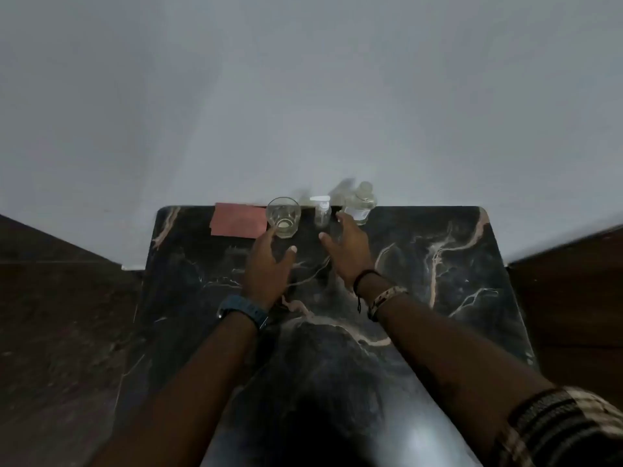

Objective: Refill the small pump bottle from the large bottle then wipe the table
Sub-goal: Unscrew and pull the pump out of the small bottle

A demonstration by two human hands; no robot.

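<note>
At the far edge of the black marble table (438, 298) stands a small clear pump bottle (322, 212) with a white pump head. Right of it is the large clear bottle (360, 203), capped. Left of the pump bottle stands a drinking glass (283, 217), and a pink cloth (237, 220) lies flat further left. My left hand (268, 267) reaches out with fingers spread, fingertips at the base of the glass. My right hand (347, 246) is open too, fingers apart, just in front of the large bottle and beside the pump bottle. Neither hand holds anything.
A pale wall rises directly behind the table's far edge. Dark floor lies on both sides of the table. The near half of the table shows a bright glare patch.
</note>
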